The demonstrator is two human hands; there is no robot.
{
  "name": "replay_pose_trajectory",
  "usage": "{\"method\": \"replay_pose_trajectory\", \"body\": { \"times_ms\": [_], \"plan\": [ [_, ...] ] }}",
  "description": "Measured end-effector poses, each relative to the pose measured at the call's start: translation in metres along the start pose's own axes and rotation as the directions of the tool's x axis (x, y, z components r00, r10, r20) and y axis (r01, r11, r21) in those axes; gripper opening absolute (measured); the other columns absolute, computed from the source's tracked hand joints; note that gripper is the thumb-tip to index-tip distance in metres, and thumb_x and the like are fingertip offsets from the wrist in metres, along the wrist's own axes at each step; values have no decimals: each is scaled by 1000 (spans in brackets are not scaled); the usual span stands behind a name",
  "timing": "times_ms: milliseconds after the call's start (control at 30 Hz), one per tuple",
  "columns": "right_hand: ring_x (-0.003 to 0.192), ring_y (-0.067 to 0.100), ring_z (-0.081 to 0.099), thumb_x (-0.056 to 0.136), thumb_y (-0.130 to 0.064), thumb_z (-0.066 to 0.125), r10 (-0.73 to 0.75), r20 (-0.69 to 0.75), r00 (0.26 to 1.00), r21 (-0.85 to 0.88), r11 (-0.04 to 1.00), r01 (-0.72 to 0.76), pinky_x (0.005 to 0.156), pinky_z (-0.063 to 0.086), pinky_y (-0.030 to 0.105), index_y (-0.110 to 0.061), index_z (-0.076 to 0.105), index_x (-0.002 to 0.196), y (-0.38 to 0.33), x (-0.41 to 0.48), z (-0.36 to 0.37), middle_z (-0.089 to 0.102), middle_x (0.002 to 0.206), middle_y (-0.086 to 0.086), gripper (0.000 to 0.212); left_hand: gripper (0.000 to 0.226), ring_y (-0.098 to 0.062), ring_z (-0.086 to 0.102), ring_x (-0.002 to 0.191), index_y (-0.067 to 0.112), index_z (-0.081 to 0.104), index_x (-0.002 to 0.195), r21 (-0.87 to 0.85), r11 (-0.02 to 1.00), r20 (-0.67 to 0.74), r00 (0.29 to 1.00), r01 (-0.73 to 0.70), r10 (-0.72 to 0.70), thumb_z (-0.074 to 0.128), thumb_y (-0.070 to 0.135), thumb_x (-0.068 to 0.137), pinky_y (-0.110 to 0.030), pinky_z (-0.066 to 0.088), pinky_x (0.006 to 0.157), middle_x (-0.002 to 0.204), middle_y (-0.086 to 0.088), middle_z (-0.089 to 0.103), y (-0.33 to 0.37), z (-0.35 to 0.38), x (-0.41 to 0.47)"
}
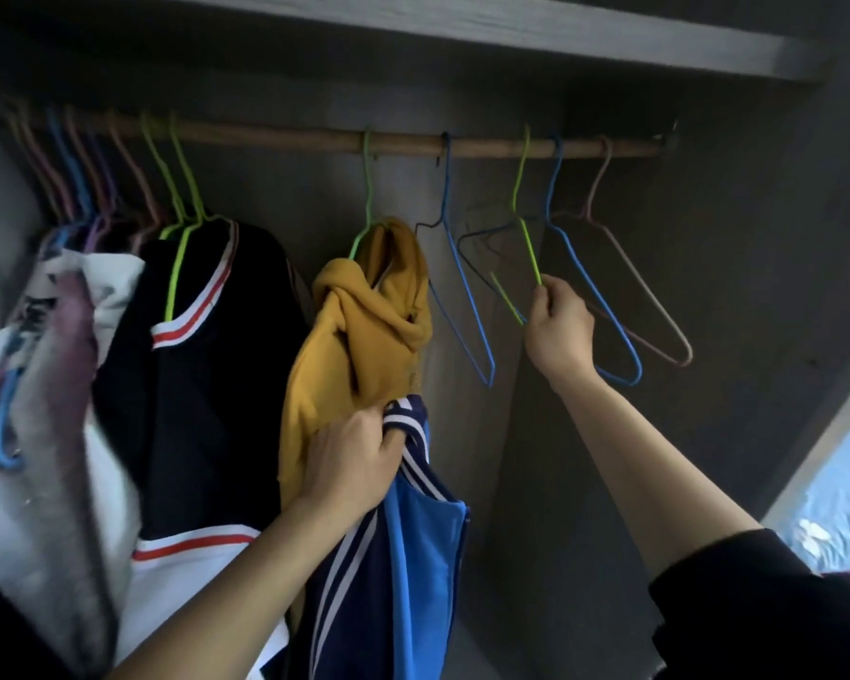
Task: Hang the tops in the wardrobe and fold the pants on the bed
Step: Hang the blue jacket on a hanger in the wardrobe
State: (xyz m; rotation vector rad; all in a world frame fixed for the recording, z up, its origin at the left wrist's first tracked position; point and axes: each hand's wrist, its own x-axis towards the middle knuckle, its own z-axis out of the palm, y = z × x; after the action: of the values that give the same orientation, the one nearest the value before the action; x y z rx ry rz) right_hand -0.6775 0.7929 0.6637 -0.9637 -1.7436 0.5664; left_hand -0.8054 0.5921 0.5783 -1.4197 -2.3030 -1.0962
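I face into a dark grey wardrobe with a wooden rail (pixel 285 136) across the top. My left hand (pixel 352 461) grips a navy and blue top with white stripes (pixel 413 532) by its collar, low in the middle. My right hand (pixel 558 326) is closed on the lower arm of an empty green wire hanger (pixel 523 208) that hangs hooked on the rail. A mustard hooded top (pixel 364 336) hangs on another green hanger just left of it. A black top with red and white trim (pixel 207 375) hangs further left.
Empty blue (pixel 595 296), dark blue (pixel 462 296) and pink (pixel 644 296) wire hangers flank my right hand. Several garments and coloured hangers crowd the rail's left end (pixel 70 188). A shelf (pixel 511 36) runs above. Blue bedding (pixel 840 507) shows at the right edge.
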Motion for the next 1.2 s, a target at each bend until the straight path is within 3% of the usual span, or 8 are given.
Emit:
{"method": "replay_pose_trajectory", "body": {
  "times_ms": [133,267,367,533,700,933,1100,1200],
  "plan": [
    [88,-2,59,102,-26,43,24,-48,999,245,969,-12,76,40,18,-18,60,125,-5,-20,-19,65,94,-13,29,32,-35,58,69,21,39,67,-75,984,116,982,158,-149,37,26,98,-33,32,56,66,-7,56,-3,0,-7],
    [76,19,62,95,-34,49,76,-75,994,429,903,-37,71,54,45,-38,58,112,39,-83,-28,63,85,-13,20,20,-33,59,84,19,48,80,-93,949,266,926,300,-266,37,22,97,-33,38,65,78,-6,57,-2,13,-13],
    [59,19,54,93,-24,61,123,35,992,464,877,-125,51,50,37,-40,50,112,78,-134,-36,54,73,-5,27,22,-24,60,85,19,55,85,-277,886,326,904,372,-277,37,14,97,-29,41,67,82,-3,60,11,29,-19],
    [57,4,50,84,-33,77,249,125,960,291,916,-275,62,45,23,-33,44,134,114,-176,-58,50,63,-8,59,19,-13,59,77,10,62,93,-452,758,399,867,470,-300,44,3,93,-15,43,63,84,-1,64,46,49,-22],
    [46,4,34,72,-39,87,292,333,896,208,905,-372,48,29,20,-24,69,109,140,-207,-68,36,45,-15,44,15,-16,44,58,9,47,65,-241,921,457,873,305,-170,54,0,74,-29,33,54,61,-2,50,71,73,-22],
    [61,14,61,77,-44,67,340,423,840,-102,939,-328,65,54,40,-24,72,88,170,-210,-72,69,67,-2,23,28,-25,45,59,18,32,63,-118,993,580,812,12,59,58,5,61,-41,38,52,61,-1,48,103,107,-40],
    [65,18,63,82,-44,70,341,437,832,-182,940,-289,65,54,36,-25,65,77,189,-215,-88,68,68,-3,20,31,-24,59,74,21,43,70,1,1000,671,741,19,-15,65,-1,70,-37,48,59,78,2,54,92,113,-42],
    [53,8,53,76,-52,77,372,454,810,-107,925,-365,58,46,26,-28,60,67,188,-223,-94,64,62,-5,30,15,-23,59,85,19,63,85,157,985,576,816,-65,-39,57,5,85,-37,50,70,89,0,63,85,116,-45]
  ]
}}
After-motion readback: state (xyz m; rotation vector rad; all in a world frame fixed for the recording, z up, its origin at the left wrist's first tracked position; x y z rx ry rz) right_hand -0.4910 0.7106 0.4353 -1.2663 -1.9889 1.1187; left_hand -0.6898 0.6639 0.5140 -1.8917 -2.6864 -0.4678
